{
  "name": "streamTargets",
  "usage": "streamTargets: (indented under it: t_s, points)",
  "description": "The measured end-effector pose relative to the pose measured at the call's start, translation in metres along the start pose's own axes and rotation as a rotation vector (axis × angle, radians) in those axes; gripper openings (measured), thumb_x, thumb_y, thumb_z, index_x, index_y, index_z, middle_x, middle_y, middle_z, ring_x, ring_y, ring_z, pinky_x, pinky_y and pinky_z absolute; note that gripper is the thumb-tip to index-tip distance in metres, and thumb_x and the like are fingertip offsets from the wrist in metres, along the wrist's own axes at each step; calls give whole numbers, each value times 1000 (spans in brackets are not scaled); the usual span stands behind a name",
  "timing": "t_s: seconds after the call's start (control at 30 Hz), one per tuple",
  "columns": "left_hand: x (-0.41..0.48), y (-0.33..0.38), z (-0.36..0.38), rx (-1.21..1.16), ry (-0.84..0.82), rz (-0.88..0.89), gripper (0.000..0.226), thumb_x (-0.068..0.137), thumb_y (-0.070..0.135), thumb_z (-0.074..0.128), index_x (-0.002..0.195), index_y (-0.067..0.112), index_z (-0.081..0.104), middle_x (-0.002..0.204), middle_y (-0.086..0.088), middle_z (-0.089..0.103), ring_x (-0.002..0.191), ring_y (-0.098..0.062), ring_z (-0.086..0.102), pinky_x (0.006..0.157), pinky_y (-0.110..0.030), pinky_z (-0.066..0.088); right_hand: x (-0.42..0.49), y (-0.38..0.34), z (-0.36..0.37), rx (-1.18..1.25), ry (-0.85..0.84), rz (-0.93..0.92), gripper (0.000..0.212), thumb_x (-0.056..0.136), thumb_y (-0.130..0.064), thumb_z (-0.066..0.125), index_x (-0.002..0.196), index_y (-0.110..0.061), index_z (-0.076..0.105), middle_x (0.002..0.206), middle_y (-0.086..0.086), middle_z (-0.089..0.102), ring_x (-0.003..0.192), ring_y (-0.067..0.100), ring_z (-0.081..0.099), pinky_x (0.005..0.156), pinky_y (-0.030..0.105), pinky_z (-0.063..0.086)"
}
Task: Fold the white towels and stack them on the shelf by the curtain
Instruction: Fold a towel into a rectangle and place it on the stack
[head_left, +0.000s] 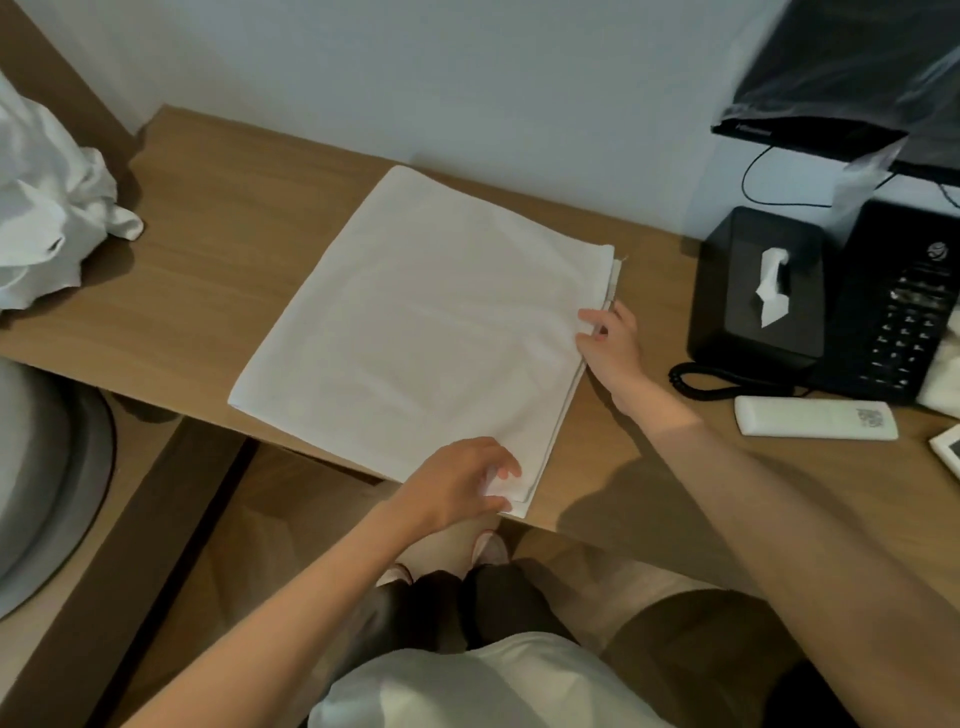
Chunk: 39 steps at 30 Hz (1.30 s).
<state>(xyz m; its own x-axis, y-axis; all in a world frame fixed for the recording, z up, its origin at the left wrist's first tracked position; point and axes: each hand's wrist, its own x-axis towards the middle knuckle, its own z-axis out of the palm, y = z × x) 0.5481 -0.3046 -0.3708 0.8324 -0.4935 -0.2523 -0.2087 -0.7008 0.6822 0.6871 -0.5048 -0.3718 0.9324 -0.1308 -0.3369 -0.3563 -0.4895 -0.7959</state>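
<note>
A white towel (431, 322) lies flat on the wooden desk (218, 249), folded into a large rectangle of several layers. My left hand (467, 480) pinches its near right corner at the desk's front edge. My right hand (610, 345) grips the layered right edge about halfway up, thumb on top. More white cloth (52, 208) lies crumpled in a heap at the desk's far left.
A black tissue box (763, 291) and a black telephone (904, 306) stand at the right, with a white remote (815, 418) in front of them. A dark screen (852, 73) hangs at the upper right. A grey round object (47, 483) sits at the left, below the desk.
</note>
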Motion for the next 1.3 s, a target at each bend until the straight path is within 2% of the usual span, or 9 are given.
streamTargets:
  t_s: [0.13,0.23,0.3,0.47,0.57,0.73,0.93,1.17,1.3]
  points:
    - [-6,-1,2,-39,74,19,23,80,30,74,102,23,72,92,12,62,66,1,46,67,-15,40,-54,24,-3,5,-23,12,25,95,-12,52,115,-24,61,148,-2,28,113,10,49,91,21,38]
    - [-11,-4,7,-72,112,20,21,80,28,74,101,22,75,96,6,69,75,-6,57,71,-24,48,-96,39,3,-30,24,124,19,93,-12,54,103,-28,58,125,-2,48,103,16,56,91,31,49]
    - [-13,-5,9,-118,142,5,19,80,26,74,98,20,76,97,3,71,82,-10,62,75,-25,50,-123,46,7,7,-16,228,16,93,-10,56,104,-20,55,114,7,57,89,19,62,81,37,57]
    - [-16,-9,17,-166,197,-34,15,81,25,74,95,20,76,94,5,72,82,-4,62,77,-16,49,-163,46,22,-46,-124,422,10,89,-17,66,98,-15,64,96,7,68,56,14,65,60,28,59]
    - [-18,-10,18,-282,241,-60,15,80,24,75,94,20,76,94,5,73,84,-3,64,80,-19,53,-169,39,35,-68,-151,510,15,85,-22,71,96,-14,66,89,6,70,62,14,68,60,26,59]
    - [-21,-8,19,-351,246,-77,16,81,22,73,97,19,75,99,4,73,87,-3,64,82,-16,51,-176,41,53,11,-68,453,20,82,-18,75,97,-8,69,94,8,70,77,16,70,72,34,61]
    - [-23,-12,19,-21,200,44,22,85,27,69,106,24,73,108,7,70,102,-7,58,92,-18,40,-177,44,57,133,-42,483,30,76,-15,79,100,0,68,89,9,69,74,19,70,70,35,61]
    - [-22,-22,13,201,168,256,24,87,24,66,110,19,72,109,5,71,103,-13,56,81,-15,36,-174,47,59,159,-45,490,9,82,-8,73,83,-9,64,80,1,64,73,14,68,71,31,60]
    - [-23,-24,11,261,141,308,25,88,20,64,113,19,70,114,5,69,106,-15,55,81,-15,34,-179,51,53,217,-61,452,16,84,-11,71,99,-6,68,89,3,66,80,13,67,66,20,58]
